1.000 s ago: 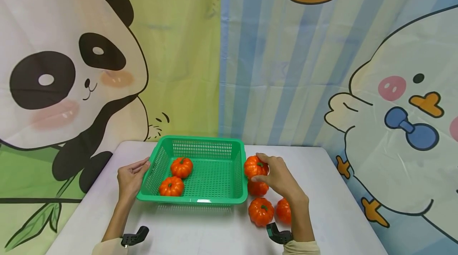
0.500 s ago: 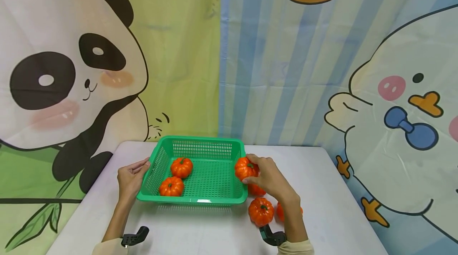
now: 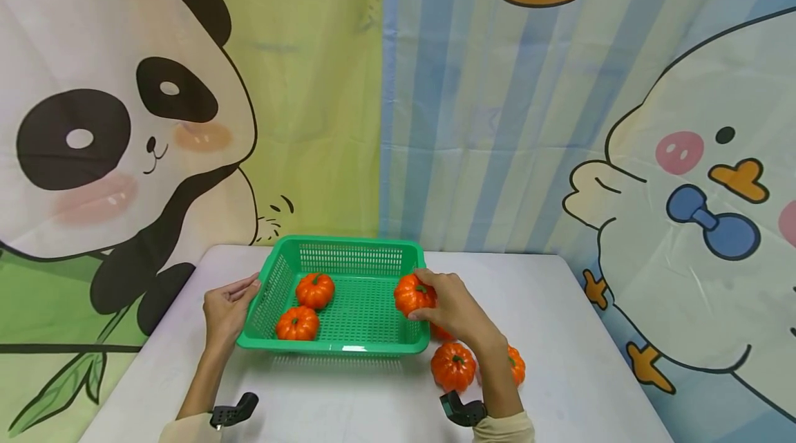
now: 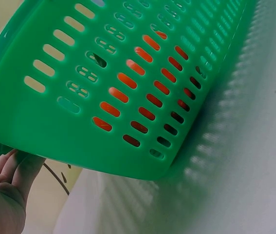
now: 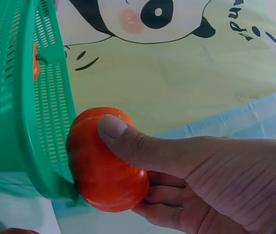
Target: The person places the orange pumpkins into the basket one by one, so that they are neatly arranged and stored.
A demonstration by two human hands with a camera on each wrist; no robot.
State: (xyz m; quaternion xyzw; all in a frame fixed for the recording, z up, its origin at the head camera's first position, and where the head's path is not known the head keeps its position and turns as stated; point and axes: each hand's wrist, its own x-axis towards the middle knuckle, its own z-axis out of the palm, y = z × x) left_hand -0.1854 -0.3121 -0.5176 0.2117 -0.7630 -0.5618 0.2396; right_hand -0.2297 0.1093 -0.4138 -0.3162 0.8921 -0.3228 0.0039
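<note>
A green plastic basket (image 3: 357, 346) with slotted walls has two small orange pumpkins inside, one at the back (image 3: 315, 291) and one in front (image 3: 297, 324). My left hand (image 3: 225, 313) grips the basket's left rim; in the left wrist view its fingers (image 4: 26, 175) are curled under the rim. Between thumb and fingers, my right hand (image 3: 457, 308) holds another orange pumpkin (image 3: 414, 296) over the basket's right rim. The right wrist view shows the thumb across this pumpkin (image 5: 106, 165), beside the basket's rim.
Right of the basket on the white table (image 3: 578, 360) lie more orange pumpkins: one near the front (image 3: 453, 367), one partly behind the right forearm (image 3: 516, 365), and one mostly hidden below the right hand (image 3: 442, 334). A printed curtain (image 3: 485, 118) hangs behind the table.
My right hand has carried its pumpkin leftward, from beside the basket to over its right rim. The left hand, the basket and the two pumpkins in it have stayed in place.
</note>
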